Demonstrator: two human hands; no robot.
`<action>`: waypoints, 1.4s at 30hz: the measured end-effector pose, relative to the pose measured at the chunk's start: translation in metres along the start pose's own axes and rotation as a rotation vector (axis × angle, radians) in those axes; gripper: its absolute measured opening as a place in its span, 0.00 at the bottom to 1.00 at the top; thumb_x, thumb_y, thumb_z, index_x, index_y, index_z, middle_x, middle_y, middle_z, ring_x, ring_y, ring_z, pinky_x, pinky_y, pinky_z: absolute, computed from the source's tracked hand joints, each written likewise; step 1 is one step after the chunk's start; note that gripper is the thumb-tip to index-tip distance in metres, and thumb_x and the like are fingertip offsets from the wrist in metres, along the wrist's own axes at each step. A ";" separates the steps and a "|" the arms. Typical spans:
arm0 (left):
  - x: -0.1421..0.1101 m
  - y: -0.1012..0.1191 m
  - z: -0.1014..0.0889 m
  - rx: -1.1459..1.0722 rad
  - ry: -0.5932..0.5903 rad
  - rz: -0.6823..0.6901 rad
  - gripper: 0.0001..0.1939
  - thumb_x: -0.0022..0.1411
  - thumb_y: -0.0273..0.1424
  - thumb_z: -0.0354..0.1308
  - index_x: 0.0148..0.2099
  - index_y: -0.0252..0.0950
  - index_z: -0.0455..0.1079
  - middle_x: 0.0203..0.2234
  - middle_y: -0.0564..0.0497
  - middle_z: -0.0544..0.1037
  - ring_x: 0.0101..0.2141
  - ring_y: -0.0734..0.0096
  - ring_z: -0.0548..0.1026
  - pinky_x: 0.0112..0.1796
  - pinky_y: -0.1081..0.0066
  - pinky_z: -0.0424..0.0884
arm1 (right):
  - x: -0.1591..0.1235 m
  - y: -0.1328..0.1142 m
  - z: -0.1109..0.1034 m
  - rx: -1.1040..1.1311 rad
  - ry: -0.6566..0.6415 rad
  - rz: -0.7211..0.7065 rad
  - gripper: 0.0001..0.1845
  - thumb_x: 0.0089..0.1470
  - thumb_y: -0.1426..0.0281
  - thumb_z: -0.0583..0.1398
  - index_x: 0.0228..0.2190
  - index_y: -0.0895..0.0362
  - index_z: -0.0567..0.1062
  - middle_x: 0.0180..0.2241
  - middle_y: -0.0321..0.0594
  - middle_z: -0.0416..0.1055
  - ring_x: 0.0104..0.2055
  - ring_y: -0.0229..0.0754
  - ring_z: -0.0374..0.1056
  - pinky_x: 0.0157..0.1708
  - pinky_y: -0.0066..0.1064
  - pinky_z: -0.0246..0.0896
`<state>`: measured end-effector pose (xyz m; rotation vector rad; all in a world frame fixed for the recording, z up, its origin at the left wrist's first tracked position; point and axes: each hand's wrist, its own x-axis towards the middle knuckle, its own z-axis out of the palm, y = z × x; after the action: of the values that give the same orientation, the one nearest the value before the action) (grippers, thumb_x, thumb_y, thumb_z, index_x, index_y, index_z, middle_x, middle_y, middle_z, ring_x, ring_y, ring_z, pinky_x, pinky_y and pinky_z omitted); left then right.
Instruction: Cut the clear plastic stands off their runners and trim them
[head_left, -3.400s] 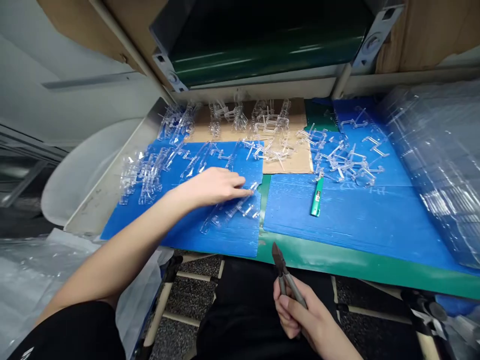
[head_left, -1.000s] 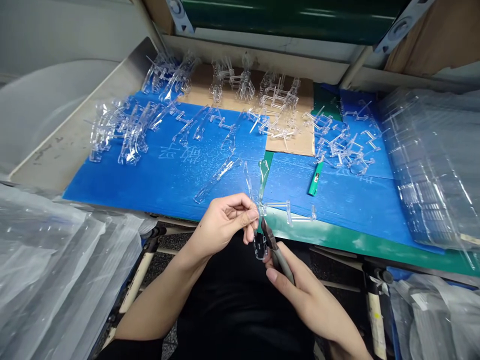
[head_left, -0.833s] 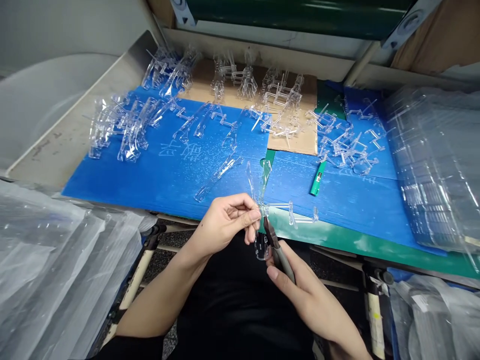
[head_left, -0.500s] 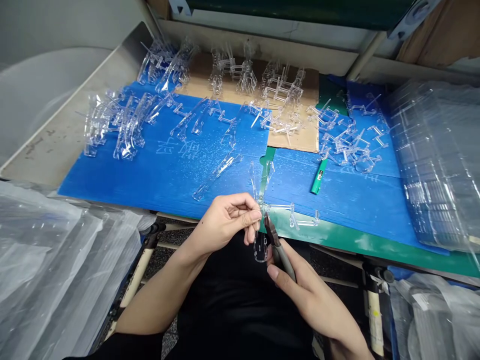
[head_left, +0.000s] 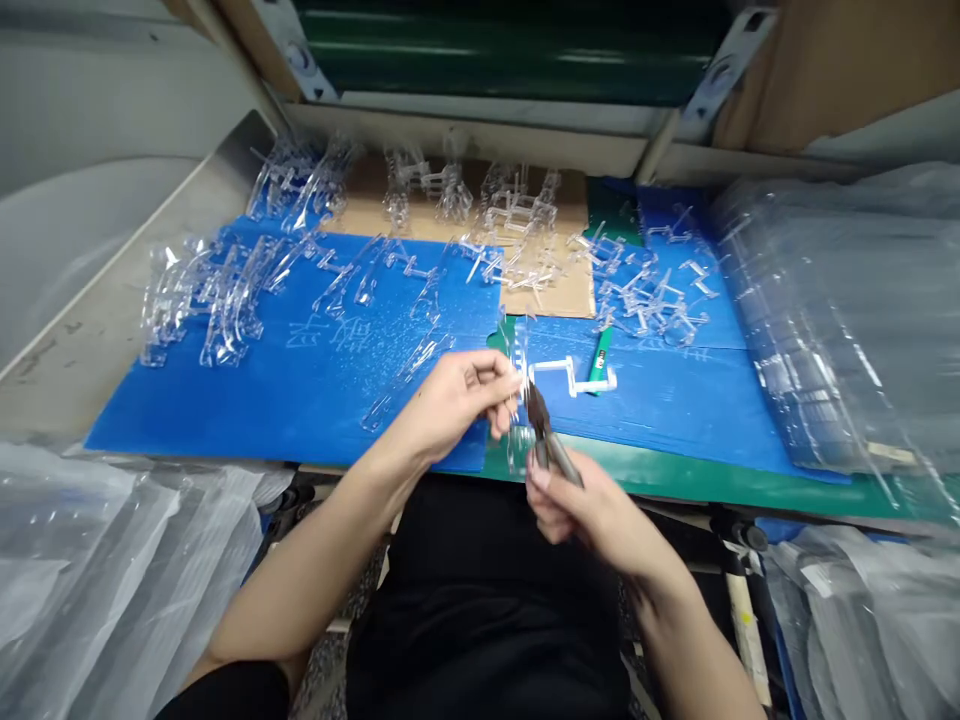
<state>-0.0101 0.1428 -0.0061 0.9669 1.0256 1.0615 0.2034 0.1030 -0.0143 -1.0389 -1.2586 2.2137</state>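
My left hand [head_left: 476, 390] pinches a clear plastic part [head_left: 519, 345] upright between thumb and fingers, over the table's front edge. A thin zigzag clear sprue [head_left: 570, 378] sticks out to the right from it. My right hand [head_left: 566, 490] is closed round the grey handles of cutting pliers [head_left: 546, 430]. Their dark jaws point up and touch or nearly touch the part where the sprue joins; whether they have closed on it I cannot tell. On the blue sheet left of my left hand lies another long clear part [head_left: 405, 375].
Many clear parts [head_left: 232, 300] lie at the left on the blue sheet [head_left: 300, 400], more on cardboard [head_left: 555, 300] behind. Loose sprue pieces [head_left: 645, 300] lie at right, near a green marker [head_left: 601, 355]. Clear trays [head_left: 840, 330] are stacked far right. Plastic-wrapped stacks [head_left: 112, 560] flank me.
My view has tilted up and shifted right. Both hands, with the clear part and pliers, are slightly higher in view, and the sprue now overlaps the marker. Both grips stay the same.
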 end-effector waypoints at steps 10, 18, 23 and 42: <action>0.079 0.043 -0.035 0.453 0.197 -0.083 0.14 0.60 0.23 0.70 0.27 0.33 0.68 0.20 0.47 0.78 0.19 0.66 0.79 0.24 0.71 0.77 | 0.006 -0.050 -0.115 -0.513 0.764 -0.076 0.22 0.60 0.49 0.63 0.42 0.54 0.70 0.38 0.45 0.71 0.37 0.49 0.67 0.36 0.40 0.67; -0.005 0.012 -0.026 0.020 0.102 0.041 0.29 0.56 0.28 0.74 0.52 0.39 0.61 0.34 0.49 0.85 0.33 0.66 0.84 0.38 0.68 0.81 | 0.045 -0.074 -0.148 -1.191 1.308 0.027 0.29 0.66 0.70 0.58 0.62 0.74 0.65 0.70 0.82 0.51 0.75 0.80 0.43 0.68 0.74 0.39; -0.056 -0.020 -0.020 -0.050 0.040 0.076 0.24 0.67 0.29 0.66 0.62 0.38 0.65 0.26 0.55 0.78 0.26 0.72 0.71 0.32 0.73 0.69 | 0.075 -0.054 -0.086 -1.427 1.153 0.007 0.23 0.75 0.62 0.52 0.59 0.66 0.69 0.61 0.71 0.68 0.65 0.70 0.65 0.61 0.59 0.64; -0.118 -0.018 -0.013 0.654 0.237 0.518 0.10 0.82 0.27 0.52 0.54 0.39 0.75 0.42 0.50 0.80 0.44 0.68 0.78 0.48 0.66 0.70 | 0.069 -0.042 -0.079 -1.502 0.936 0.125 0.22 0.65 0.77 0.52 0.58 0.67 0.70 0.54 0.68 0.74 0.51 0.63 0.77 0.48 0.48 0.70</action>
<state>-0.0382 0.0258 -0.0053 1.7336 1.4016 1.3107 0.2178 0.2136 -0.0321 -2.1995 -2.1775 0.1961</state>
